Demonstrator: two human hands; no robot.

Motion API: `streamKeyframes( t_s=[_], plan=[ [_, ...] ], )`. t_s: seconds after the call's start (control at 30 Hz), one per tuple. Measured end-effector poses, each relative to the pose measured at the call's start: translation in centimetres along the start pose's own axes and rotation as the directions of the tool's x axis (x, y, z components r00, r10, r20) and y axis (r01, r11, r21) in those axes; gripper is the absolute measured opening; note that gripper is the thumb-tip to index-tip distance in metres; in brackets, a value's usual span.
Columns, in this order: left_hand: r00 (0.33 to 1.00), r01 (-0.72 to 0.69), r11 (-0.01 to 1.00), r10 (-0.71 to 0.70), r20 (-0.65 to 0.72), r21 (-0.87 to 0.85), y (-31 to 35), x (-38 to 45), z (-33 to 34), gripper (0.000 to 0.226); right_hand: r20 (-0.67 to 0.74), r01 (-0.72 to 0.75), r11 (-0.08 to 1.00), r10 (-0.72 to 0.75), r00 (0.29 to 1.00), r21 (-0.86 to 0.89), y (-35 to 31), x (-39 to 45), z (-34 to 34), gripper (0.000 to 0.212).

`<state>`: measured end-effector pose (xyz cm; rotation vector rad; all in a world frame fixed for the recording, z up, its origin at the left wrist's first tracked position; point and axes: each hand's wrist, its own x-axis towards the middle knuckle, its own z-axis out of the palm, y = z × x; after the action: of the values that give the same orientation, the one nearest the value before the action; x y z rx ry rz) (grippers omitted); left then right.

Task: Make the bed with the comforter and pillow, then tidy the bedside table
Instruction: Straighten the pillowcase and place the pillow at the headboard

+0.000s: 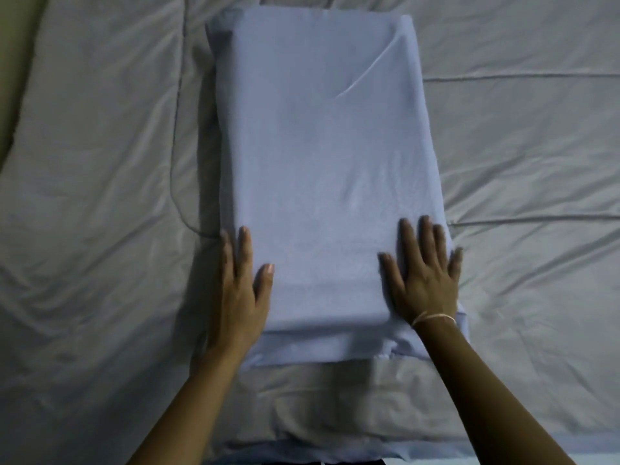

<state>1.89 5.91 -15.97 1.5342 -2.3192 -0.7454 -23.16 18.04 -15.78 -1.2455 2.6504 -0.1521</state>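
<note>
A pale blue pillow (322, 169) lies lengthwise in the middle of the view on the grey quilted comforter (100, 213), which is spread over the bed. My left hand (243, 290) rests on the pillow's near left edge with straight fingers, the thumb on top. Flat on the near right corner lies my right hand (424, 273), fingers spread, a thin bracelet at the wrist. The pillowcase has a loose flap at the near end and one crease near the far right.
A yellowish wall or headboard (13, 78) shows along the far left edge. The comforter is wrinkled on both sides of the pillow, with stitched seams running across the right part.
</note>
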Motion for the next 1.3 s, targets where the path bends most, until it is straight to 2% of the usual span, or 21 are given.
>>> streamKeyframes(
  t_s=[0.07, 0.13, 0.2, 0.3, 0.37, 0.5, 0.57, 0.63, 0.7, 0.77, 0.87, 1.0, 1.1, 1.3],
  plan=[
    [0.996, 0.081, 0.996, -0.082, -0.022, -0.032, -0.5, -0.7, -0.7, 0.076, -0.010, -0.089, 0.996, 0.090, 0.996, 0.024, 1.5, -0.1, -0.3, 0.069],
    [0.992, 0.098, 0.995, -0.097, -0.082, 0.010, -0.5, 0.8, -1.7, 0.078, -0.036, -0.112, 0.993, 0.114, 0.993, 0.033, 1.7, 1.2, -1.3, 0.069],
    [0.993, 0.045, 0.996, -0.037, -0.112, 0.070, 0.4, 4.2, -2.4, 0.074, -0.089, -0.062, 0.997, 0.067, 0.994, 0.053, 0.9, 4.0, -2.3, 0.065],
    [0.991, -0.082, 0.981, 0.100, -0.095, 0.175, 3.0, 10.1, -2.6, 0.073, -0.204, 0.095, 0.984, -0.063, 0.977, 0.148, -1.1, 9.2, -3.2, 0.061],
    [0.992, -0.113, 0.966, 0.123, -0.031, 0.233, 3.8, 12.6, -1.7, 0.072, -0.200, 0.083, 0.975, -0.042, 0.979, 0.205, -1.8, 11.4, -2.7, 0.060],
    [0.996, -0.089, 0.938, 0.089, 0.016, 0.334, 2.9, 13.1, -0.1, 0.069, -0.171, 0.007, 0.986, 0.022, 0.985, 0.167, -1.7, 11.1, -1.0, 0.064],
    [0.995, -0.095, 0.940, 0.098, 0.006, 0.328, 2.6, 12.7, -0.1, 0.067, -0.173, 0.000, 0.984, 0.031, 0.984, 0.176, -1.5, 11.0, -0.7, 0.063],
    [0.994, -0.085, 0.968, 0.100, -0.051, 0.238, 2.6, 12.2, -0.2, 0.067, -0.155, -0.018, 0.981, 0.048, 0.987, 0.195, -1.4, 11.1, -0.8, 0.063],
    [0.991, 0.008, 0.999, -0.003, -0.131, 0.043, 2.8, 11.7, -0.3, 0.071, -0.141, -0.046, 0.975, 0.078, 0.987, 0.218, -1.6, 11.1, -1.0, 0.064],
    [0.970, 0.187, 0.975, -0.203, -0.132, -0.123, 2.8, 11.5, -0.4, 0.080, -0.116, -0.086, 0.969, 0.116, 0.986, 0.232, -1.8, 10.9, -1.2, 0.066],
    [0.938, 0.326, 0.917, -0.345, -0.046, -0.229, 2.6, 11.7, -1.0, 0.087, -0.075, -0.141, 0.958, 0.164, 0.984, 0.249, -1.9, 10.8, -1.6, 0.068],
    [0.855, 0.511, 0.764, -0.498, 0.145, -0.394, 2.7, 12.1, -2.5, 0.071, 0.002, -0.219, 0.941, 0.226, 0.974, 0.258, -1.9, 10.9, -2.2, 0.075],
    [0.803, 0.595, 0.641, -0.499, 0.326, -0.485, 2.5, 12.6, -3.0, 0.071, 0.033, -0.247, 0.935, 0.246, 0.969, 0.253, -2.0, 10.9, -2.6, 0.078],
    [0.698, 0.714, 0.559, -0.524, 0.488, -0.420, 2.8, 14.0, -4.4, 0.062, 0.042, -0.197, 0.914, 0.195, 0.980, 0.354, -1.5, 11.1, -3.3, 0.078]
  ],
)
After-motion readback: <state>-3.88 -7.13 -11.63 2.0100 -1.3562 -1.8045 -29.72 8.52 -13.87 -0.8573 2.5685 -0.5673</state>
